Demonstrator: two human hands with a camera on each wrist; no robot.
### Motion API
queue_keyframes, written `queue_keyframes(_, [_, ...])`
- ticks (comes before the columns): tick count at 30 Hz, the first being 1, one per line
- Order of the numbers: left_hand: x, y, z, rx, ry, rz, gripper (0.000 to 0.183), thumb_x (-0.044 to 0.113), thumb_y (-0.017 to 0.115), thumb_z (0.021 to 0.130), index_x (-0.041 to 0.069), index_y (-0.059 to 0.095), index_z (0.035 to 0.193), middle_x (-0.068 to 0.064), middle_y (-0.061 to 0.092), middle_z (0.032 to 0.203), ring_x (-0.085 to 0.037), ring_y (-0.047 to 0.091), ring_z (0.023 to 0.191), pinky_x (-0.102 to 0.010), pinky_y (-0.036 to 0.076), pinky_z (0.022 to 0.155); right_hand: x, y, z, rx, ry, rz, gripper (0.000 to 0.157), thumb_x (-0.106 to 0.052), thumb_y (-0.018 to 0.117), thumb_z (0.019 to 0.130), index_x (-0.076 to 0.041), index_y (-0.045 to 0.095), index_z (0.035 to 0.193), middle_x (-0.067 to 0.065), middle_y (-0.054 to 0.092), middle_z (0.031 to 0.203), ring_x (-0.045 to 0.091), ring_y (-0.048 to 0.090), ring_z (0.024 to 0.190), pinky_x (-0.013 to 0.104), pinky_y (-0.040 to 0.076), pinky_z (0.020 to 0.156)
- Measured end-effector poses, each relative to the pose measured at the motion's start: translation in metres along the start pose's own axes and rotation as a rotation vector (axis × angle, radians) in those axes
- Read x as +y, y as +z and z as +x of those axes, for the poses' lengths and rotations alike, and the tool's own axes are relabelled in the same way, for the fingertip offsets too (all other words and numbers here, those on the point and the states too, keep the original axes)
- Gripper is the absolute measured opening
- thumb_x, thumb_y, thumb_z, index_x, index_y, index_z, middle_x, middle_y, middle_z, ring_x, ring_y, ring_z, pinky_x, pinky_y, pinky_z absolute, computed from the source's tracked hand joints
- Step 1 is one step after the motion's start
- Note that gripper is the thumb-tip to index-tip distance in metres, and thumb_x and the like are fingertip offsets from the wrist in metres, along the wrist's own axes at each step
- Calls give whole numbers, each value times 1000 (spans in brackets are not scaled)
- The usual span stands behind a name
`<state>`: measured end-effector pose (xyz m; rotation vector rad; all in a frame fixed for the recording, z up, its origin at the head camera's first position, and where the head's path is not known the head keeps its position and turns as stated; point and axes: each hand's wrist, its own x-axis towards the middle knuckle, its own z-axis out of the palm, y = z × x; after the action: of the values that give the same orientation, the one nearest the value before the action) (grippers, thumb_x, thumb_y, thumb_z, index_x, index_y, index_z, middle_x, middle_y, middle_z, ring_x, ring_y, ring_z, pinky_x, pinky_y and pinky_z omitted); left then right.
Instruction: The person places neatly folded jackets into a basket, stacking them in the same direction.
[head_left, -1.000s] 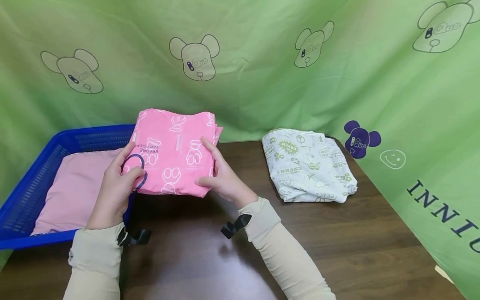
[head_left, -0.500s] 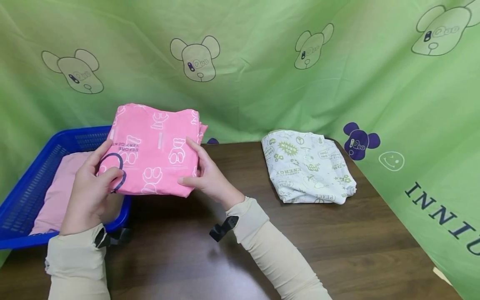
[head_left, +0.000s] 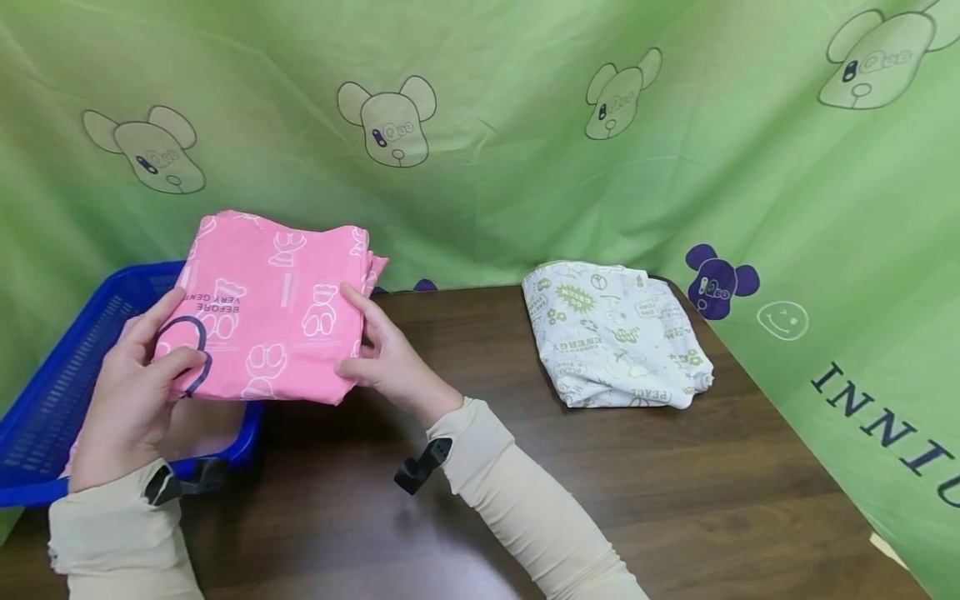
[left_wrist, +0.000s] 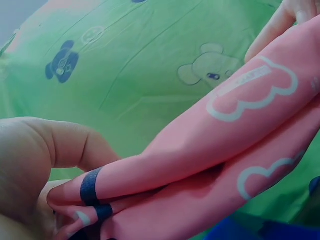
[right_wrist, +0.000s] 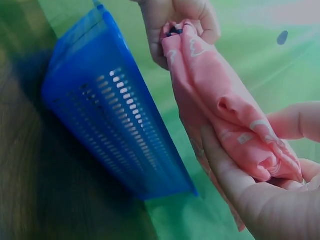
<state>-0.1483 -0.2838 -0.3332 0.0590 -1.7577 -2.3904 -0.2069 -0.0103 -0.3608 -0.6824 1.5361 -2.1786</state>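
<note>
A folded pink cloth (head_left: 262, 333) with white bear outlines and dark lettering is held up between both hands, above the blue basket. My left hand (head_left: 131, 387) grips its left edge, thumb on the upper face. At the right edge my right hand (head_left: 393, 358) pinches the folded layers, thumb on top and fingers at the side. The left wrist view shows the folded layers of the pink cloth (left_wrist: 210, 145) edge-on. In the right wrist view the same pink cloth (right_wrist: 215, 100) spans both hands beside the basket's perforated wall.
The blue basket (head_left: 60, 392) stands at the left of the brown wooden table (head_left: 600, 500), mostly covered by the cloth and left arm; a little pale pink fabric shows inside. A folded white cloth with green print (head_left: 615, 333) lies right of centre. A green printed curtain (head_left: 487, 150) hangs behind.
Both hands have carried the folded pink cloth leftward, from beside the basket to over it. It now hides most of the pale pink fabric inside. The white cloth has stayed put.
</note>
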Motion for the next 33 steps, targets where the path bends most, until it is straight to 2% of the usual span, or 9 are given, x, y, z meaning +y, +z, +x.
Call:
queue_keyframes(5, [-1, -14, 0, 14, -24, -68, 75, -17, 55, 93, 24, 45, 155, 4, 43, 137, -10, 63, 99, -23, 59, 73, 4, 10, 6, 16, 13, 49, 96, 24, 53, 85, -26, 25, 162, 9, 36, 158, 24, 62, 107, 41, 60, 82])
queue_keyframes(10, [-1, -25, 1, 75, -17, -82, 72, -17, 56, 93, 24, 49, 152, 2, 40, 146, -9, 63, 101, -23, 59, 73, 11, 21, 11, 44, 7, 47, 92, 23, 55, 87, -23, 28, 161, 2, 35, 160, 32, 62, 114, 41, 60, 83])
queue_keyframes(16, [0, -36, 0, 137, -6, -82, 70, -18, 56, 92, 24, 55, 147, 4, 45, 140, -9, 65, 93, -24, 59, 65, 18, 34, 16, 62, 37, 68, 89, 22, 56, 88, -23, 32, 160, 1, 38, 157, 34, 62, 117, 42, 59, 84])
queue_keyframes(23, [3, -44, -1, 215, -18, -102, 66, -17, 59, 91, 23, 61, 143, 6, 49, 131, -10, 63, 94, -25, 60, 63, 20, 41, 21, 57, 81, 70, 86, 20, 57, 90, -23, 32, 160, 3, 40, 157, 32, 65, 110, 40, 60, 84])
queue_keyframes(33, [3, -54, -5, 306, -31, -68, 63, -17, 61, 89, 23, 65, 138, 7, 52, 124, -9, 58, 89, -24, 58, 56, 22, 52, 26, 52, 135, 54, 86, 20, 58, 89, -21, 33, 159, 1, 44, 154, 33, 67, 103, 42, 59, 86])
